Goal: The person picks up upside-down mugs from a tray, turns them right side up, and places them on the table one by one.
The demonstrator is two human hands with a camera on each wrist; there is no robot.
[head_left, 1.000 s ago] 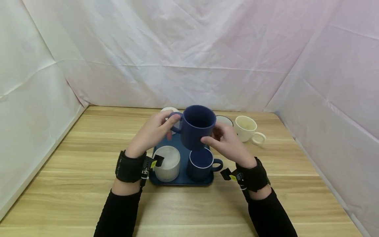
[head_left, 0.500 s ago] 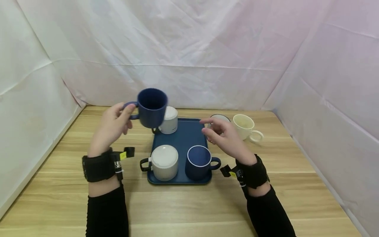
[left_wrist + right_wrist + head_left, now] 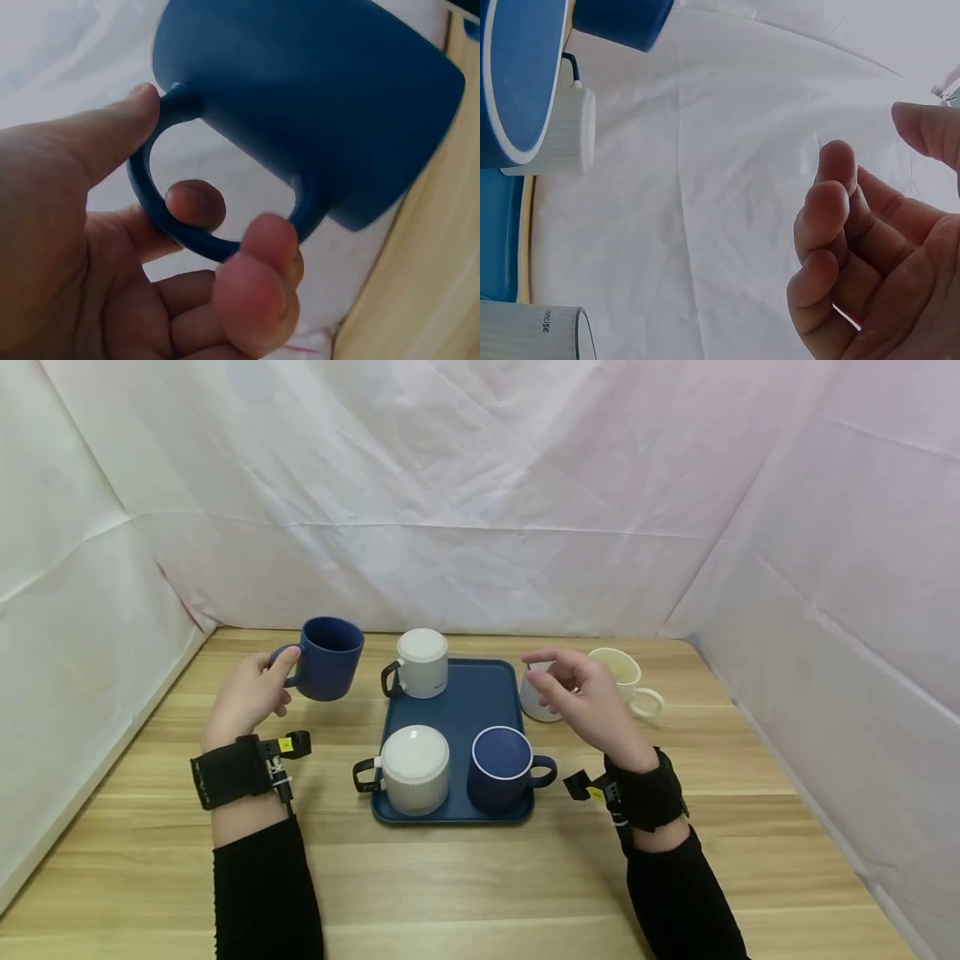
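Our left hand (image 3: 243, 697) grips the dark blue mug (image 3: 327, 657) by its handle, mug just ahead of our fingers; our right hand (image 3: 581, 697) hovers loosely curled, holding nothing.

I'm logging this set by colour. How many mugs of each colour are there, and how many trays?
Dark blue mugs: 2, one held in the left hand by its handle, one on the tray
White mugs: 3
Cream mugs: 1
Blue trays: 1
Total: 7
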